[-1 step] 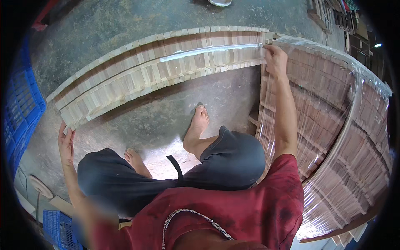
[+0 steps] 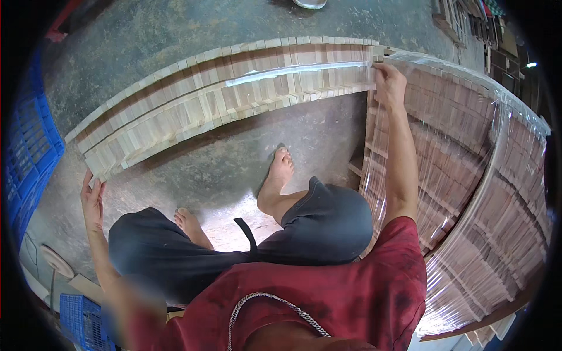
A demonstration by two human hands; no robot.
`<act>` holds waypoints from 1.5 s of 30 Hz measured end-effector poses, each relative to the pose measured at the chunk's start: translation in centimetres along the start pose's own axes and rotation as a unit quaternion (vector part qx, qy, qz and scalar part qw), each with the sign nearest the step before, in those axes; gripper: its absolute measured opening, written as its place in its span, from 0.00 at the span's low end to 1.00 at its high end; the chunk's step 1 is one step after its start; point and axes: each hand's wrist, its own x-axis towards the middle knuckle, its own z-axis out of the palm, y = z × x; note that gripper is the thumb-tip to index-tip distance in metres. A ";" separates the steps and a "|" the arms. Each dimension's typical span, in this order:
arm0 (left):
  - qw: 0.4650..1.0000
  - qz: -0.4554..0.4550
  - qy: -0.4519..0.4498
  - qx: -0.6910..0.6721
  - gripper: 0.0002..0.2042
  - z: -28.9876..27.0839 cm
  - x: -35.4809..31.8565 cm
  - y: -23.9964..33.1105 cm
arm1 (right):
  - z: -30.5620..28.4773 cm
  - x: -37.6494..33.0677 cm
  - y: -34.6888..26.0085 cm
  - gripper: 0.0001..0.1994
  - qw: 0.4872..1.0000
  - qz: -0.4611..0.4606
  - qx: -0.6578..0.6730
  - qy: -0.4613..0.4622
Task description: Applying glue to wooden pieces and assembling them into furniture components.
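A long curved row of pale wooden blocks [image 2: 175,126], stacked in tiers, runs across in front of me above the floor. At its left end is my left hand [image 2: 92,202], fingers apart, the fingertips close to or touching the end corner. My right hand [image 2: 391,88] is at the row's right end, its fingers bent and pinched together; what they grip, if anything, is hidden. A thin whitish strip [image 2: 293,71] lies along the row and ends near those fingers. Beside my right arm stands a big stack of wooden blocks wrapped in clear film [image 2: 436,140].
Blue plastic crates stand at the far left [image 2: 32,146] and lower left [image 2: 85,322]. A round-topped stand [image 2: 57,261] is between them. My bare feet [image 2: 278,175] rest on the concrete floor [image 2: 216,158] behind the row. Wooden pieces [image 2: 451,23] lie at the far right.
My right hand has shifted very slightly to the right. My left hand, the row of blocks and the whitish strip look unmoved.
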 end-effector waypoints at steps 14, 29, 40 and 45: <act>1.000 0.005 -0.007 -0.001 0.30 -0.2 0.4 -0.3 | 2.1 -0.4 0.3 0.09 0.984 -0.099 -0.150 0.008; 0.999 0.013 0.017 0.030 0.31 0.7 -0.1 0.5 | 4.4 -3.0 -11.2 0.09 0.975 -0.172 -0.111 -0.082; 0.997 0.062 0.000 0.050 0.28 1.6 -0.1 1.0 | 10.2 -7.5 -28.8 0.05 0.943 -0.279 -0.089 -0.157; 0.996 0.064 -0.016 0.057 0.28 1.1 0.2 1.0 | 11.2 -9.0 -35.5 0.06 0.917 -0.339 -0.089 -0.191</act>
